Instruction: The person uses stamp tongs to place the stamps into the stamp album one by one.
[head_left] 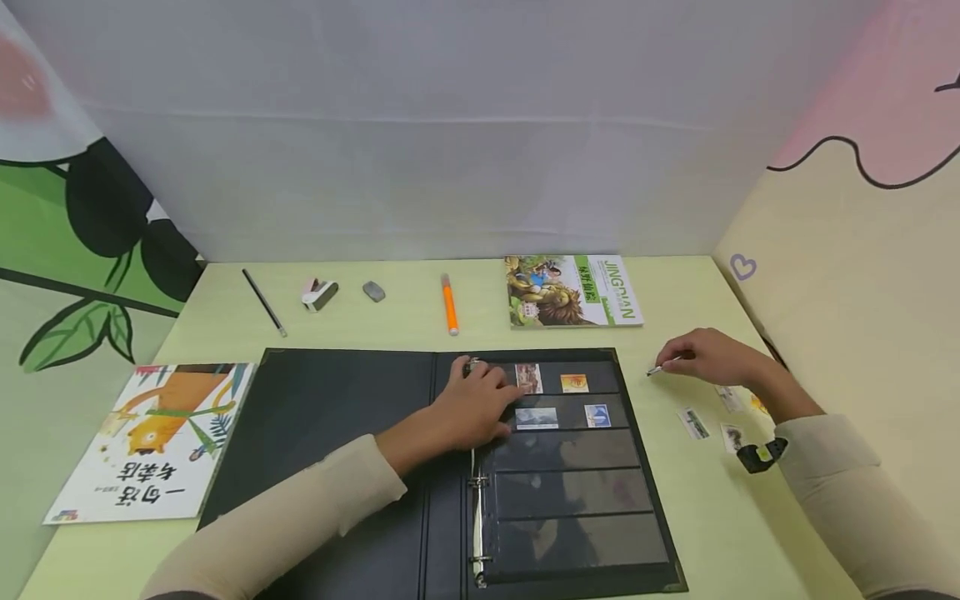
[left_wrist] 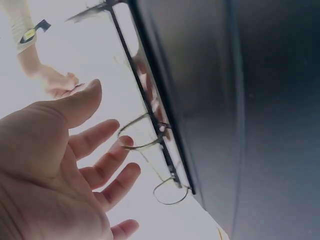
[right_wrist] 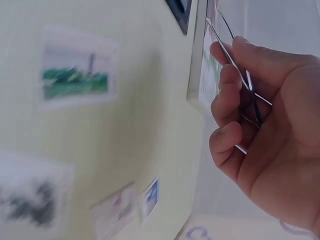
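Metal tweezers (right_wrist: pixel 249 86): in the right grip (head_left: pixel 708 360), above the desk (head_left: pixel 405 312) just beside the album; likely light, springy and smooth, best pinched midway along the arms.
Right grip: fingers curled round the tweezers, whose tips stand apart with no stamp seen between them.
Loose stamps (head_left: pixel 693 423): scattered on the desk near the right wrist; probably thin, nearly weightless and easily creased, so best taken flat by an edge.
Page (head_left: pixel 566 492): four stamps lie in its top two strips; the clear film looks slick and flexible.
Album (head_left: pixel 345 417): black, open on the desk; judged stiff and fairly heavy, to be moved by its cover boards.
Left grip (head_left: pixel 472 408): fingers loosely bent, nothing seen grasped, over the page's edge by the rings (head_left: pixel 478 482); contact with a ring is unclear.
Right wrist view: shows the spread tips and one loose stamp's green scene, too small from the head.
Left wrist view: shows the palm side, hidden from the head.
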